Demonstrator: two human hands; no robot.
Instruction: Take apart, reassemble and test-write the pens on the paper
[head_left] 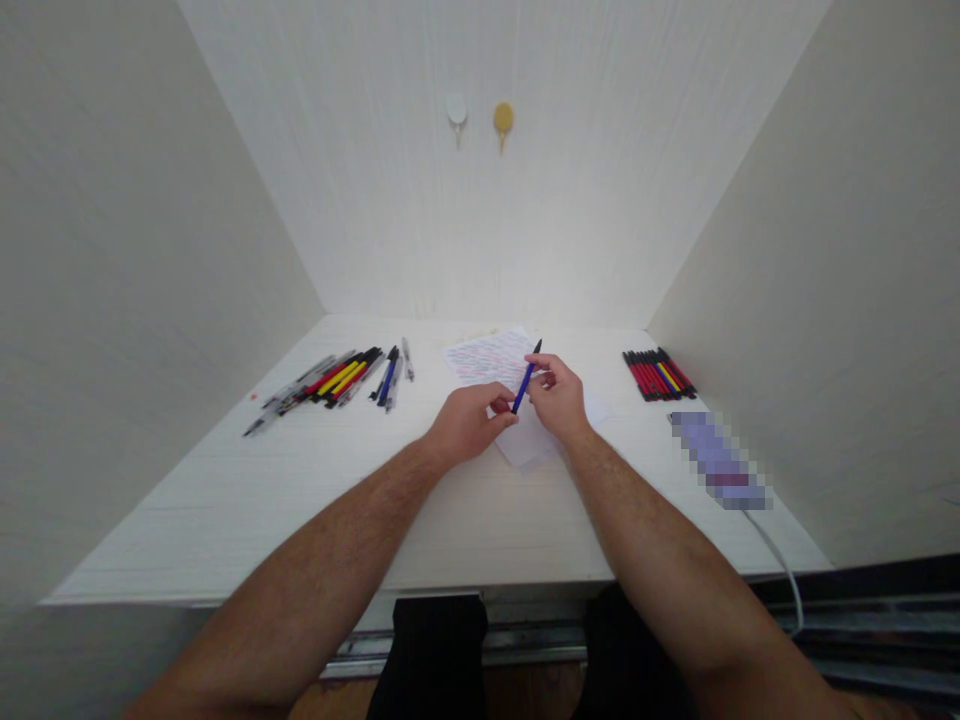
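Observation:
A blue pen (pixel 525 385) with a black tip is held slantwise between my two hands, over the sheets of paper. My left hand (pixel 472 422) pinches its lower end between thumb and fingers. Close to the upper, black end, the fingers of my right hand (pixel 556 395) grip the barrel. Beneath the hands lies a written-on sheet (pixel 491 358) with lines of coloured marks, and a blank-looking white paper (pixel 525 445) reaches toward me. My hands cover part of both papers.
A loose pile of pens (pixel 330 382), clear, red, yellow and black, lies at left, with blue and clear pens (pixel 388 380) beside it. At right is a neat row of pens (pixel 656 375), mostly red. Nearer stands a blurred-out flat device (pixel 716 460) with a cable (pixel 784 570).

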